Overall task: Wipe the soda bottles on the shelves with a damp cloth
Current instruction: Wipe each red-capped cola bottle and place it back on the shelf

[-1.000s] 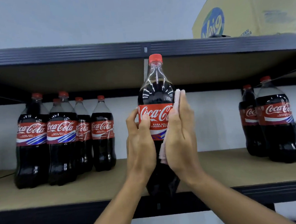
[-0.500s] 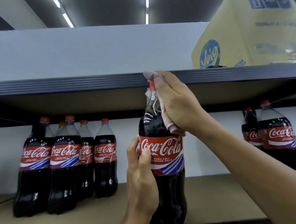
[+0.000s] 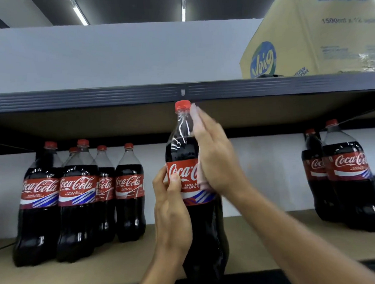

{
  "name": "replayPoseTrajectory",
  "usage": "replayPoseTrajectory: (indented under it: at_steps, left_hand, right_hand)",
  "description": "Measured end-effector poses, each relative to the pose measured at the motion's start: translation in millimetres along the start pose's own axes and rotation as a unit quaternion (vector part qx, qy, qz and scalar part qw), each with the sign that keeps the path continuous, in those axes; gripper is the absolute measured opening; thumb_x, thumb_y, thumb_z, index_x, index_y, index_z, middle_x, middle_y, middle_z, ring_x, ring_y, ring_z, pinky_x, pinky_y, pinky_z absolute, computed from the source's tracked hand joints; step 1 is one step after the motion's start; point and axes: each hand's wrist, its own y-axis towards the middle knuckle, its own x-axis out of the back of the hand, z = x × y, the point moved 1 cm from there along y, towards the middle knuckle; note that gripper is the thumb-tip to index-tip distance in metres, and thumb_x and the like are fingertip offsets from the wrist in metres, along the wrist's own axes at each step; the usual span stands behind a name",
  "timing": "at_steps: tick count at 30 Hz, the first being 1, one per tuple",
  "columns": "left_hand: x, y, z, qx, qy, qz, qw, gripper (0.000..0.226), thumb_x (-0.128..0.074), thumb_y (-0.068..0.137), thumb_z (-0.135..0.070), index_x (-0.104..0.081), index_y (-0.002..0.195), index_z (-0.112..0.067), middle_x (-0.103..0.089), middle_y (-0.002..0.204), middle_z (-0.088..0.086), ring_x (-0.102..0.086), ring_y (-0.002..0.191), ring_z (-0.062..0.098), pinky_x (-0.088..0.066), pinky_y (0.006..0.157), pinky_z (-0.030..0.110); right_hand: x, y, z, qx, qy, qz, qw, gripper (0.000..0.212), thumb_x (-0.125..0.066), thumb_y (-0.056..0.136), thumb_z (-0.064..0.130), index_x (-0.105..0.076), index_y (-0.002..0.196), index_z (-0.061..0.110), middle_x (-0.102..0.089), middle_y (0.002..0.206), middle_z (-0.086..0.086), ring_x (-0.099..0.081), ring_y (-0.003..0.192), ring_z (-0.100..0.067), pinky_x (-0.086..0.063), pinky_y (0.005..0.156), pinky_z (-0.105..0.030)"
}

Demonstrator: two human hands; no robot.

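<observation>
We hold one bottle (image 3: 182,150) upright in front of the shelf (image 3: 123,258), about midway along its front edge. Its red cap (image 3: 182,105) sits just under the dark front edge of the upper shelf (image 3: 93,96). Its base hangs low before the front edge, and we cannot tell whether it rests there.

Our left hand (image 3: 171,210) grips the bottle at the label, thumb on the front and fingers curled round the left side. Our right hand (image 3: 215,160) lies flat with straight fingers along the bottle's right side, from the neck down to the label. It presses a pale pink cloth (image 3: 202,181) against the plastic. Only a strip of cloth shows under the palm, and the fingertips are blurred.

Five bottles (image 3: 76,202) stand in a cluster towards the shelf's left end. Two bottles (image 3: 347,177) stand near its right end, well apart from ours. A yellow box (image 3: 318,37) sits at the right end of the upper shelf.
</observation>
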Motion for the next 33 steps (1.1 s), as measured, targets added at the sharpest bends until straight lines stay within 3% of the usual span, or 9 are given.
replayPoseTrajectory:
  at_steps: [3,7,14,16,19,22,25,30,33]
  left_hand:
    - [5,7,5,0.008,0.021,-0.037,0.999,0.034,-0.04,0.104,-0.055,-0.051,0.131,-0.039,-0.071,0.104,-0.019,-0.071,0.097,0.005,-0.057,0.083,0.028]
    - [1,11,5,0.036,0.037,-0.045,0.998,0.033,-0.039,0.109,-0.046,-0.05,0.135,-0.03,-0.071,0.1,-0.013,-0.07,0.089,-0.003,-0.051,0.079,0.023]
    - [-14,17,10,0.057,0.088,-0.031,0.994,0.031,-0.044,0.108,-0.043,-0.05,0.135,-0.028,-0.064,0.1,-0.018,-0.065,0.08,-0.014,-0.05,0.077,0.022]
    - [-16,18,13,0.06,0.084,-0.03,0.994,0.032,-0.044,0.108,-0.043,-0.049,0.136,-0.028,-0.063,0.101,-0.019,-0.065,0.082,-0.014,-0.05,0.074,0.017]
    - [-17,18,16,0.059,0.083,-0.029,0.994,0.033,-0.044,0.108,-0.044,-0.049,0.137,-0.028,-0.061,0.103,-0.02,-0.064,0.082,-0.016,-0.05,0.074,0.016]
    - [-17,17,16,0.059,0.084,-0.025,0.994,0.034,-0.044,0.107,-0.046,-0.048,0.137,-0.029,-0.063,0.103,-0.019,-0.065,0.084,-0.014,-0.051,0.078,0.021]
    - [-16,19,19,0.066,0.08,-0.02,0.994,0.035,-0.045,0.106,-0.048,-0.048,0.136,-0.031,-0.067,0.105,-0.016,-0.068,0.087,-0.008,-0.055,0.084,0.029]
    - [-14,19,19,0.07,0.076,-0.011,0.995,0.036,-0.044,0.107,-0.049,-0.045,0.138,-0.031,-0.066,0.108,-0.014,-0.069,0.089,-0.007,-0.055,0.083,0.027]
    - [-12,19,17,0.074,0.078,0.014,0.994,0.039,-0.042,0.107,-0.05,-0.044,0.141,-0.032,-0.064,0.107,-0.02,-0.067,0.087,-0.013,-0.051,0.084,0.023]
  right_hand:
    - [-8,-46,-33,-0.032,-0.004,0.003,0.999,0.045,-0.032,0.108,0.05,-0.031,0.153,0.053,-0.039,0.137,0.04,-0.041,0.123,0.025,-0.038,0.098,-0.003]
    - [-9,-84,-61,-0.083,-0.014,0.001,0.996,0.05,-0.028,0.103,0.057,-0.021,0.153,0.058,-0.039,0.141,0.031,-0.049,0.122,0.016,-0.045,0.093,-0.009]
    - [31,-101,-63,-0.169,-0.049,0.034,0.984,0.029,-0.032,0.11,0.044,-0.054,0.126,0.054,-0.057,0.115,0.049,-0.047,0.113,0.029,-0.034,0.093,0.003]
    - [49,-96,-60,-0.193,-0.102,0.063,0.974,0.034,-0.032,0.11,0.048,-0.055,0.135,0.051,-0.059,0.124,0.04,-0.049,0.119,0.021,-0.036,0.107,-0.01]
    - [74,-84,-64,-0.203,-0.272,0.15,0.928,0.047,-0.026,0.108,0.055,-0.038,0.152,0.046,-0.056,0.133,0.019,-0.049,0.132,-0.009,-0.034,0.11,-0.027]
    - [93,-76,-74,-0.201,-0.459,0.255,0.827,0.051,-0.018,0.106,0.06,-0.029,0.154,0.048,-0.038,0.158,0.009,-0.042,0.14,-0.032,-0.035,0.111,-0.044]
    - [102,-80,-93,-0.235,-0.521,0.347,0.743,0.051,-0.019,0.107,0.057,-0.027,0.155,0.043,-0.033,0.162,0.005,-0.043,0.14,-0.035,-0.035,0.113,-0.05]
    - [106,-95,-111,-0.383,-0.395,0.37,0.749,0.053,-0.033,0.098,0.072,-0.056,0.125,0.034,-0.075,0.1,-0.011,-0.073,0.075,-0.023,-0.06,0.064,-0.03]
    - [102,-91,-109,-0.329,-0.443,0.362,0.751,0.059,-0.034,0.095,0.074,-0.054,0.133,0.033,-0.069,0.127,-0.004,-0.068,0.111,-0.028,-0.055,0.094,-0.044]
